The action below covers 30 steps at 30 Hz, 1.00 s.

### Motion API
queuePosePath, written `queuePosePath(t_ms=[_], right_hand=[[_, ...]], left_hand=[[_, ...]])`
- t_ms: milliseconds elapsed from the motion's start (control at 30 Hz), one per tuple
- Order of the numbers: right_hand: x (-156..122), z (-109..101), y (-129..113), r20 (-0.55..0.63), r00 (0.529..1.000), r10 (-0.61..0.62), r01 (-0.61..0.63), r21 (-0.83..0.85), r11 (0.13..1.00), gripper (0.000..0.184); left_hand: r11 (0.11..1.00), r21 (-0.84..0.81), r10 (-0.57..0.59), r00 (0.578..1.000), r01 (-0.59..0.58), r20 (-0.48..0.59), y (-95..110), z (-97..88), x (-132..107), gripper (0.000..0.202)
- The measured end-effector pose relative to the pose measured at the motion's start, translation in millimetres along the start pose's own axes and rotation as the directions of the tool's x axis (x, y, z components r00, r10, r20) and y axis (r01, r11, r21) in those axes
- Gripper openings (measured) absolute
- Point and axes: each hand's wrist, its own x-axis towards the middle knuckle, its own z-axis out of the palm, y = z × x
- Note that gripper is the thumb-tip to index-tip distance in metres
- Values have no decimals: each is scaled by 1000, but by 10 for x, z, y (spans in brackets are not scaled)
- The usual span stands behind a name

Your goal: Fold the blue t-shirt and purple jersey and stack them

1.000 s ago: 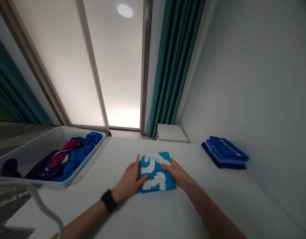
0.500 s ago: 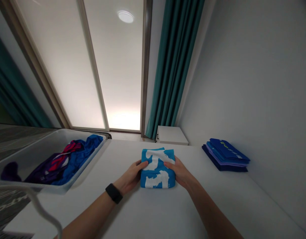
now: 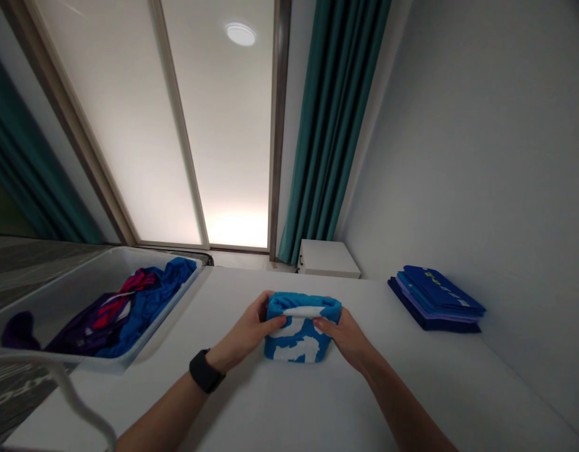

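Note:
A folded blue cloth with a white print (image 3: 296,339) lies on the white table (image 3: 251,402) in front of me. My left hand (image 3: 251,326) and my right hand (image 3: 343,339) grip its far part from either side, with the thumbs on top. That far part is lifted and turned over toward me, hiding some of the print. A black watch (image 3: 204,370) sits on my left wrist.
A white plastic tub (image 3: 58,301) at the left holds crumpled blue, purple and pink clothes (image 3: 148,307). A stack of folded blue garments (image 3: 435,301) lies at the table's right, beside a wall. A white cable (image 3: 58,376) curves at lower left.
Both hands have moved to the cloth's far edge and folded that edge over toward me. The cloth now looks shorter. My view has also shifted slightly.

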Motion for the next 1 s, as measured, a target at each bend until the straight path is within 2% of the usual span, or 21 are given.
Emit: queuePosePath(t_ms=[67, 167, 300, 433, 500, 600, 733, 867, 1000], right_hand=[[20, -22, -29, 33, 998, -50, 53, -72, 996, 37], [33, -46, -16, 75, 995, -62, 71, -125, 990, 34], [28, -66, 29, 97, 994, -44, 56, -125, 991, 34], [-19, -47, -34, 82, 997, -13, 22, -118, 993, 33], [-62, -8, -97, 49, 999, 15, -10, -90, 996, 33], [-123, 78, -164, 35, 992, 120, -121, 32, 992, 35], [-124, 162, -77, 33, 960, 278, -280, 155, 947, 42], [-64, 159, 144, 5, 948, 317, -313, 174, 934, 40], [-20, 129, 299, -61, 943, 328, -307, 224, 925, 36]], left_hand=[[995, 76, 58, 998, -60, 33, 15, -43, 26, 35], [987, 121, 101, 994, -106, 51, -57, -71, 44, 35], [995, 65, 80, 996, -82, 35, -175, -28, 29, 36], [999, 23, 39, 998, -38, -49, -107, 58, -20, 29], [999, -41, -12, 996, 8, -85, -20, 89, -51, 28], [966, -189, -192, 980, 179, -56, 70, 86, -74, 32], [886, -292, -380, 925, 361, -10, -40, 6, -32, 37], [866, -282, -446, 893, 414, -59, -249, -43, 19, 37], [864, -281, -454, 888, 418, -73, -319, -31, 43, 34]])
